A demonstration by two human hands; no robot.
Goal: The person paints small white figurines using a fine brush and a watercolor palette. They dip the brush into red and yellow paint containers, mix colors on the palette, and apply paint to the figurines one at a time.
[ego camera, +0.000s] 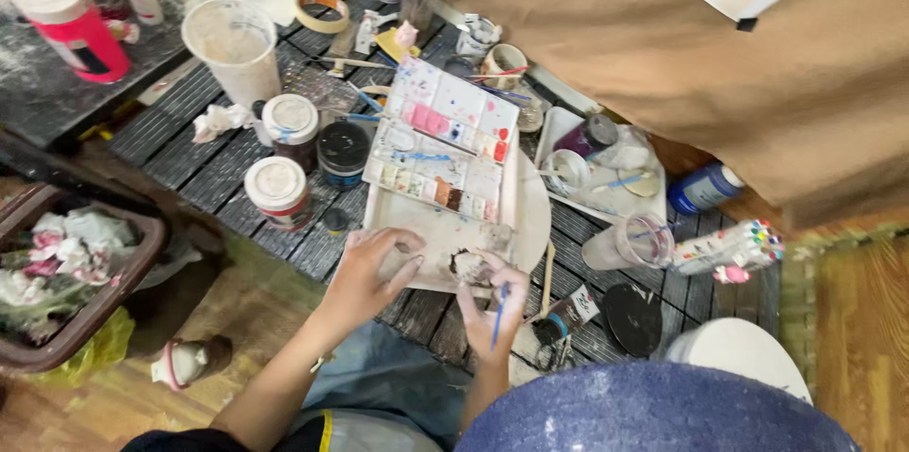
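My left hand (367, 275) rests on the near edge of a white mixing tray (428, 225), fingers curled over it. In my right hand (492, 305) I grip a thin blue-handled brush (499, 312), its tip at a brown paint smear (468, 265) on the tray. An open watercolour palette (445, 141) with several pans of colour lies just beyond the tray.
Paint jars (276, 189), a dark-lidded jar (342, 151) and a white cup (233, 43) stand on the dark slatted board to the left. A water cup (629, 244), marker set (731, 248) and blue bottle (704, 188) lie right. Brown paper (720, 64) hangs behind. A bin of tissues (66, 272) sits at left.
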